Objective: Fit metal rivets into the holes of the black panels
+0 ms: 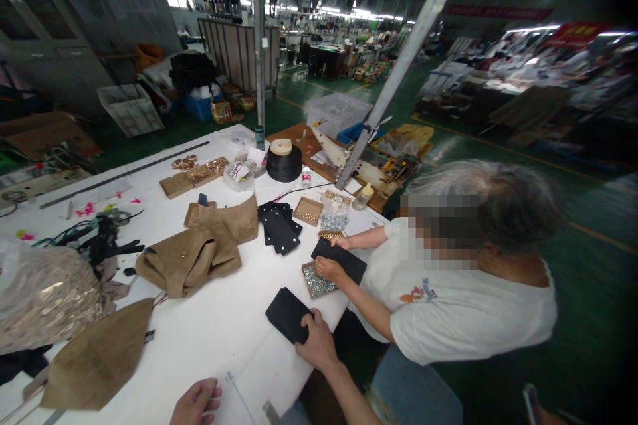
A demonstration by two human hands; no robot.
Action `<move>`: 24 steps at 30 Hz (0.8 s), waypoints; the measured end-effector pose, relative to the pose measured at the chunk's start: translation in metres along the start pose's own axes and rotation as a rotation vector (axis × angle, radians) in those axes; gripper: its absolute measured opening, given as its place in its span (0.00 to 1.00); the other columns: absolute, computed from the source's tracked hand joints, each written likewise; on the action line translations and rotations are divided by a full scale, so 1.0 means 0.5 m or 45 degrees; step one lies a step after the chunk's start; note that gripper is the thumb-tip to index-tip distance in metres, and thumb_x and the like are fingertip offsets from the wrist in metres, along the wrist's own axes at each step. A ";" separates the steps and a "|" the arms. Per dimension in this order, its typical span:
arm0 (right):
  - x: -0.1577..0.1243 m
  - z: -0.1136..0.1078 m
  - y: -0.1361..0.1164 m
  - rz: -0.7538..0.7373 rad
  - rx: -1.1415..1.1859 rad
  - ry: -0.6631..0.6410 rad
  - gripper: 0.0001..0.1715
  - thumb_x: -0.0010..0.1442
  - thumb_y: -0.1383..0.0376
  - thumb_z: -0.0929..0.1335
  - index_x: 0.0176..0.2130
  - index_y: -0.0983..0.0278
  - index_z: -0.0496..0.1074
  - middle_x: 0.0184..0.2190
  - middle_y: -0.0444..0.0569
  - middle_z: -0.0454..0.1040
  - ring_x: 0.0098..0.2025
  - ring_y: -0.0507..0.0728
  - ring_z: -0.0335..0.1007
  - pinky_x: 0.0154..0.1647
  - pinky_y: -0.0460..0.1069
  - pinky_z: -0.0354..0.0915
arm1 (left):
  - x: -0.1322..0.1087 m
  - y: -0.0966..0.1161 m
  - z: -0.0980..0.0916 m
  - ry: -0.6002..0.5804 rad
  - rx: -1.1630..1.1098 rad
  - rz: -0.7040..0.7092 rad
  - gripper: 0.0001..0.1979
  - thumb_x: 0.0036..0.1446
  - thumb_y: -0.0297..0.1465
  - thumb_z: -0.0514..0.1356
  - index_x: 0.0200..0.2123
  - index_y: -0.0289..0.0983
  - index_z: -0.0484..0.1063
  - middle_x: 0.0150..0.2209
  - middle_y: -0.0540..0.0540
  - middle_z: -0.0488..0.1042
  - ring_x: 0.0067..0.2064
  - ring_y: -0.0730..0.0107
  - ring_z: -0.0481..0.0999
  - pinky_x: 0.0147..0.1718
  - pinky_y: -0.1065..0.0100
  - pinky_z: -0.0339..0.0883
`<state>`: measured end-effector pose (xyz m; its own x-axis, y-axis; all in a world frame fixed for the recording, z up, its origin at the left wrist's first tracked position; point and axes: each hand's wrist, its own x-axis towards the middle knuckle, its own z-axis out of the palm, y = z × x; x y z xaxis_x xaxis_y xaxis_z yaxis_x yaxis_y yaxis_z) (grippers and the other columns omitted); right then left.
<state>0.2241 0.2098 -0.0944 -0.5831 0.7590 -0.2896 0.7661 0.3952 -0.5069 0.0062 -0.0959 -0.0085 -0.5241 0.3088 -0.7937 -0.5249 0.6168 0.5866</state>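
My right hand (318, 343) grips the near corner of a stack of black rectangular pieces (286, 313) on the white table, thumb on top. Near the front edge, my left hand (197, 402) rests with loosely curled fingers and nothing visible in it. Beyond my right hand, a seated co-worker holds a black rectangular piece (351, 267) over a small cardboard tray of silvery metal bits (315, 281). Black pieces with metal eyelets (280, 226) lie farther back.
Brown fabric pieces (192, 259) and a clear bag of shiny pieces (54, 292) lie left. A black roll (284, 165), a small bottle (306, 177) and cardboard trays (174, 186) stand toward the back. The co-worker (463, 292) sits close on my right; a slanted metal post (399, 73) rises beyond.
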 end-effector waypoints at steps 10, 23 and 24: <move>0.000 -0.023 -0.002 -0.089 0.044 -0.008 0.35 0.40 0.66 0.73 0.50 0.54 0.68 0.61 0.49 0.66 0.58 0.64 0.70 0.67 0.58 0.61 | 0.023 -0.005 -0.007 -0.036 0.013 -0.050 0.43 0.31 0.64 0.70 0.41 0.36 0.77 0.46 0.32 0.83 0.47 0.45 0.83 0.49 0.48 0.79; -0.019 -0.065 -0.040 -0.109 0.125 0.135 0.29 0.43 0.69 0.71 0.47 0.55 0.66 0.58 0.49 0.70 0.60 0.64 0.69 0.66 0.57 0.63 | -0.010 0.026 0.019 0.023 0.010 0.030 0.42 0.36 0.65 0.69 0.41 0.34 0.78 0.45 0.30 0.82 0.45 0.45 0.83 0.46 0.49 0.79; -0.023 -0.071 -0.045 -0.113 0.145 0.133 0.28 0.44 0.69 0.71 0.46 0.56 0.66 0.58 0.49 0.70 0.61 0.64 0.68 0.66 0.57 0.62 | -0.011 0.026 0.021 0.025 0.008 0.043 0.42 0.37 0.65 0.69 0.41 0.34 0.78 0.45 0.30 0.82 0.45 0.45 0.83 0.46 0.49 0.79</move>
<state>0.2229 0.2104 -0.0509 -0.6110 0.7760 -0.1566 0.6741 0.4063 -0.6169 0.0095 -0.0818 0.0017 -0.5547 0.3150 -0.7701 -0.5025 0.6109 0.6118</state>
